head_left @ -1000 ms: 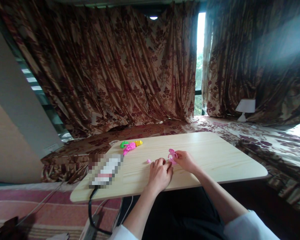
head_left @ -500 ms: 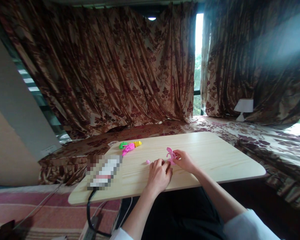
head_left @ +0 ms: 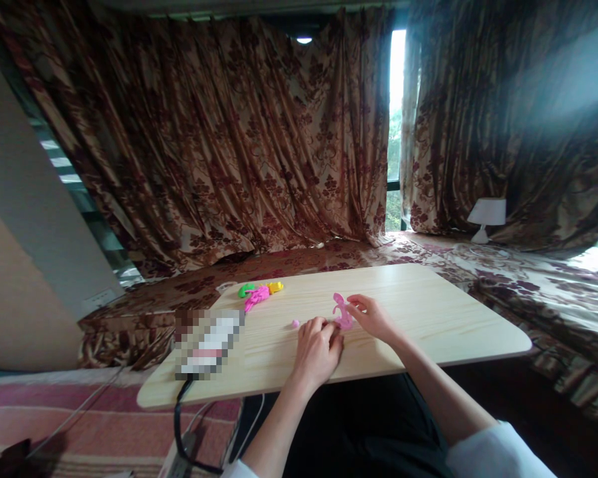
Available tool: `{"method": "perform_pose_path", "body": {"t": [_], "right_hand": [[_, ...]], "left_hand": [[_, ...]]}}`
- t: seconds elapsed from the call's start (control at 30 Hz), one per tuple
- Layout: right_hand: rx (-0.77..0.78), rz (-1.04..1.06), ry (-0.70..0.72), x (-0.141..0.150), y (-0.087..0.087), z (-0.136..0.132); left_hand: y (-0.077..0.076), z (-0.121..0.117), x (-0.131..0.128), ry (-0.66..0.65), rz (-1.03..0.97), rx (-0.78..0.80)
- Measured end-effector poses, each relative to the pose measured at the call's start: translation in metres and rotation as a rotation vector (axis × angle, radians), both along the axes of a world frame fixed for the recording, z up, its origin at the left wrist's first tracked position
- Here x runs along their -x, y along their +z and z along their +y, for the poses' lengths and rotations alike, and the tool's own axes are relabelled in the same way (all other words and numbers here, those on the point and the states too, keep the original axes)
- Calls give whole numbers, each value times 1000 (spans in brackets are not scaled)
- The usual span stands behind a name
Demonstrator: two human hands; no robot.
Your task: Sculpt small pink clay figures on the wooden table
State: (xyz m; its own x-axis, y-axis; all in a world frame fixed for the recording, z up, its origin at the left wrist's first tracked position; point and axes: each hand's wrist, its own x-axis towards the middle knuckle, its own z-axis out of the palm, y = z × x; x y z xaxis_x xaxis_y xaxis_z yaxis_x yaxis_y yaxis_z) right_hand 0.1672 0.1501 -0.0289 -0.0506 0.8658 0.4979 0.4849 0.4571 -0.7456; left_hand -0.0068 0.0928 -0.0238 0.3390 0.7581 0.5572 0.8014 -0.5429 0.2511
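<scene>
A pink plastic toy (head_left: 343, 312) with a rounded top and a curling arm stands upright on the light wooden table (head_left: 428, 318). At its base, my left hand (head_left: 316, 345) rests on the tabletop with bent fingers, the thumb and forefinger closed against the toy's lower left side; the fingertips are partly hidden. To the right of the toy is my right hand (head_left: 371, 317), its fingers parted and the tips close beside the upper part, holding nothing. A small pink ball (head_left: 296, 324) lies just left of my left hand.
Pink plastic pieces (head_left: 257, 297), a green piece (head_left: 246, 290) and a yellow piece (head_left: 276, 287) lie together at the table's far left. A blurred-out object (head_left: 212, 343) with a black cable (head_left: 177, 418) sits at the left edge. A white lamp (head_left: 487, 216) stands beyond, right.
My right fingers have let go of the pink toy's side and opened slightly away from it. My left hand stays at the base, and the toy remains upright.
</scene>
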Motion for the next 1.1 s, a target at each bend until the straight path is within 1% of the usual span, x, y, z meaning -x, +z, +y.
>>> {"method": "perform_pose_path", "body": {"t": [0.1, 0.2, 0.3, 0.4, 0.5, 0.6, 0.7, 0.8, 0.87, 0.97, 1.1], "right_hand": [[-30, 58, -88, -10, 1, 0], [-40, 83, -117, -20, -4, -3], [-48, 71, -112, -22, -10, -6], [-23, 67, -74, -15, -12, -6], [11, 46, -21, -5, -12, -2], [39, 30, 3, 1, -14, 2], [59, 50, 34, 2, -15, 4], [56, 67, 77, -1, -13, 4], [42, 51, 100, -4, -11, 5], [32, 28, 110, -6, -9, 6], [27, 9, 102, -7, -10, 7]], "left_hand": [[-1, 3, 4, 11, -103, -12], [-3, 11, 16, 26, -214, -53], [-4, 22, 35, 72, -284, -107], [-4, 31, 53, 133, -315, -128], [-5, 34, 59, 146, -322, -121], [-9, 37, 50, 129, -367, -77], [-10, 42, 28, 84, -459, 10], [-8, 50, 4, -12, -486, 75], [-6, 55, -9, -40, -488, 88], [-6, 60, -20, -54, -472, 113], [-9, 61, -25, -30, -410, 147]]}}
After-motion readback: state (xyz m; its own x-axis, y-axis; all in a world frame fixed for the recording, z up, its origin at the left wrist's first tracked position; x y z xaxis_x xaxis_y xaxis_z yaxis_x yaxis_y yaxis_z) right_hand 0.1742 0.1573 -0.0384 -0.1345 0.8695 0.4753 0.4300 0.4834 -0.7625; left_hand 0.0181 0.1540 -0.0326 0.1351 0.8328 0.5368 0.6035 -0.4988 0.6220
